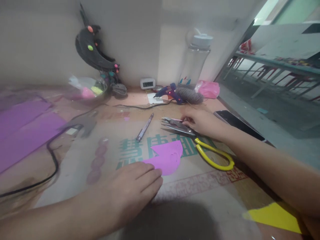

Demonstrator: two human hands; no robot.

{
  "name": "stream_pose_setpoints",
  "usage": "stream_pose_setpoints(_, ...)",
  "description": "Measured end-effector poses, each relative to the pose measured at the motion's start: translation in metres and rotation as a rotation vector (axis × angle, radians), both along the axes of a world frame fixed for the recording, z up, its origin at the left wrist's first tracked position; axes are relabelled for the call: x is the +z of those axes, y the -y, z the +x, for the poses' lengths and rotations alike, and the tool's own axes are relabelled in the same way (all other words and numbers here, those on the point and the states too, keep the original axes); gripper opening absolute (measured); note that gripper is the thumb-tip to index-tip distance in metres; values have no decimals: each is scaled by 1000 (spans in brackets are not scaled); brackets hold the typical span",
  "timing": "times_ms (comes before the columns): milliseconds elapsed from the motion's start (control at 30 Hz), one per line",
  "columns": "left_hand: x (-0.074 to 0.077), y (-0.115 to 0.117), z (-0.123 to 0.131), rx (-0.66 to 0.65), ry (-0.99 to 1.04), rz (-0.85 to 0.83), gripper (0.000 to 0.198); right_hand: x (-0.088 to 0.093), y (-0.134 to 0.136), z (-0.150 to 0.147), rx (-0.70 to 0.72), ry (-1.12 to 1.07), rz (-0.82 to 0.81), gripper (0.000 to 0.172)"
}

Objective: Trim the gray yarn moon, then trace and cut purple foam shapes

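Observation:
On the left edge of a cut purple piece [170, 158] rests my left hand [140, 183], its fingers together and curled over the paper, fingertips partly hidden. My right hand [196, 121] is closed beside the blades of the yellow-handled scissors [212, 156], its fingers pinched at a small, thin tool with metal tips [172, 121] lying next to the blades. The scissors lie on the printed table cover with the handles toward the right. A pen [145, 127] lies between the two hands, farther back.
A glue gun [166, 92], grey yarn [190, 95], a small clock [147, 83] and a bottle [195, 61] stand along the wall. Purple sheets [30, 133] and a black cable [53, 160] are left, a phone [237, 125] right, yellow paper [275, 216] at lower right.

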State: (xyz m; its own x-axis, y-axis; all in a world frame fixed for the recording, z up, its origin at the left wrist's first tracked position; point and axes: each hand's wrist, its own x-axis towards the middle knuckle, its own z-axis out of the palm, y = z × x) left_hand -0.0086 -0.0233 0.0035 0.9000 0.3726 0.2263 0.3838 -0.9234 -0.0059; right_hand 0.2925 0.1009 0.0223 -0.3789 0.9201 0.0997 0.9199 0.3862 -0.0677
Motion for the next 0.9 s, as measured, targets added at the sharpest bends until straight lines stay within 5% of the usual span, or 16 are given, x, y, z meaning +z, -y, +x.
stream_pose_setpoints(533, 1, 3, 5, -34, 65, 5, 23, -21, 0, 5, -30, -80, 139, 35)
stream_pose_setpoints(633, 11, -17, -3, 160, 165, -65, 24, -19, 1, 4, -16, -78, 133, 35)
stream_pose_setpoints(733, 18, -61, -22, 577, 177, -85, 31, -16, 2, 2, -25, -86, 141, 34)
stream_pose_setpoints(900, 11, -133, -44, 734, 143, -107, 32, -13, 5, -2, -27, -70, 139, 31)
